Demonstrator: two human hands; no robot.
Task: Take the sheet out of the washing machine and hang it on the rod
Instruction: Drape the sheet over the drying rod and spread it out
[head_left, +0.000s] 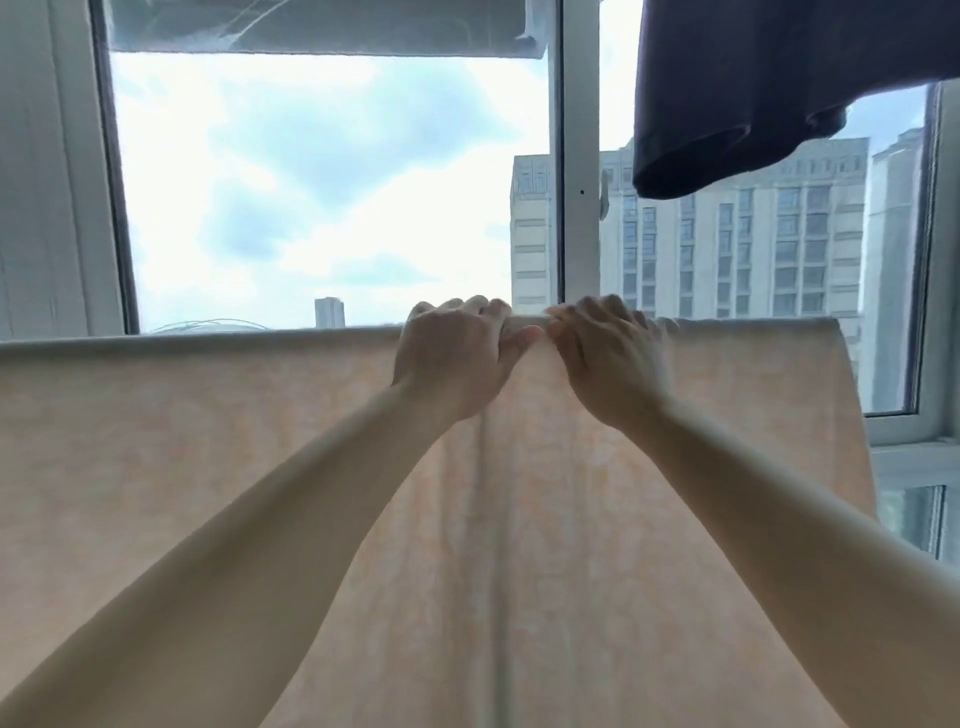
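So the sheet (182, 467) is a pale peach one with a faint mottled print, and it's draped over the rod, hanging down toward the camera and filling most of the lower part of the view. The rod itself is hidden under the fold, so you only see the rounded top edge of the fabric running from the left side across to just right of centre, where the sheet's right edge drops down. Both hands are up at that top edge, close to each other, nearly touching. The left hand (452, 358) has its fingers curled over the top of the fold with the thumb pressed against the near side, so it's gripping the sheet. The right hand (608, 358) does the same just beside it, fingers hooked over the top and clamped on the cloth. A few vertical creases run down the sheet below the hands. Both forearms are bare and reach up from the bottom corners. Behind it all is a big window (579, 156) with a white frame, cloudy sky on the left, and tall pale apartment buildings (753, 234) far off on the right. A dark garment (753, 78) hangs in the upper right, above the sheet and apart from it.
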